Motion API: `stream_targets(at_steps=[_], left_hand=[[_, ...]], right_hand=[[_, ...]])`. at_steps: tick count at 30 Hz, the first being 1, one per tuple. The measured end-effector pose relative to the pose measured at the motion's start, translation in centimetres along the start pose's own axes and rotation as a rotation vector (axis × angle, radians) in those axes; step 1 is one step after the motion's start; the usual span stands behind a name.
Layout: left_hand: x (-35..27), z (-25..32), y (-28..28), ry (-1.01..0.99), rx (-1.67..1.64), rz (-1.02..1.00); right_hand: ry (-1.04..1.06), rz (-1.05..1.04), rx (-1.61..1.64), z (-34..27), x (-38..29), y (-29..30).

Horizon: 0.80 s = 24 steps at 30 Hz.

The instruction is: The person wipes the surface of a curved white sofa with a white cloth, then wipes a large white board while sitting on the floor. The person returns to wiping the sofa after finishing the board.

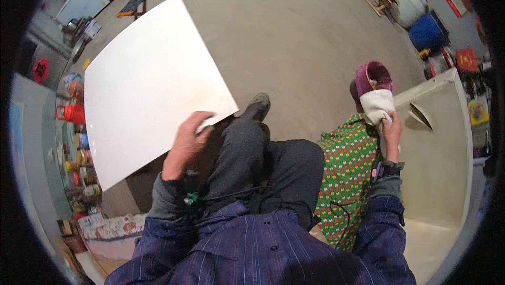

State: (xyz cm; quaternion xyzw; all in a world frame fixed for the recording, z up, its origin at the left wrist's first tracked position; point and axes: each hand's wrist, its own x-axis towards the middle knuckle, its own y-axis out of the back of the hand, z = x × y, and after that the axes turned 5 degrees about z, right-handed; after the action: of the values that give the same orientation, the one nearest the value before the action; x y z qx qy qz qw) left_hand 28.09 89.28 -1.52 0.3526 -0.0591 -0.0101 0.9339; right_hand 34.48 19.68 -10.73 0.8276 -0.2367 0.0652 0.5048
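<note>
My right hand [391, 130] grips a white cloth [377, 105] at the right, its fingers closed on the lower end. The cloth lies against a purple round vessel [375, 76] with an open mouth; whether the cloth is inside or around it, I cannot tell. Below, a green patterned fabric [347, 166] covers something beside my leg. My left hand [191, 139] is over the near right edge of a white tabletop [154, 83], its fingers curled around a small white thing [205, 122] that is blurred, so I cannot tell what it is.
A large pale panel with a torn slit [438, 135] stands at the right. Beyond the tabletop is a folding stool [134, 5]. Jars and a red container [75, 114] line the left side. A blue bin [428, 30] and other goods stand at the upper right wall.
</note>
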Motion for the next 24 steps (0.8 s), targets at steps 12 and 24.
stream_targets(at_steps=[12,24], left_hand=[[-15.9,-27.7,11.2,0.446,0.599,0.478],[-15.6,-28.2,8.6,0.429,0.719,0.649]], right_hand=[[0.388,-0.520,0.759,-40.8,-1.7,-5.6],[1.104,-0.815,0.443,-53.0,-5.5,-23.7]])
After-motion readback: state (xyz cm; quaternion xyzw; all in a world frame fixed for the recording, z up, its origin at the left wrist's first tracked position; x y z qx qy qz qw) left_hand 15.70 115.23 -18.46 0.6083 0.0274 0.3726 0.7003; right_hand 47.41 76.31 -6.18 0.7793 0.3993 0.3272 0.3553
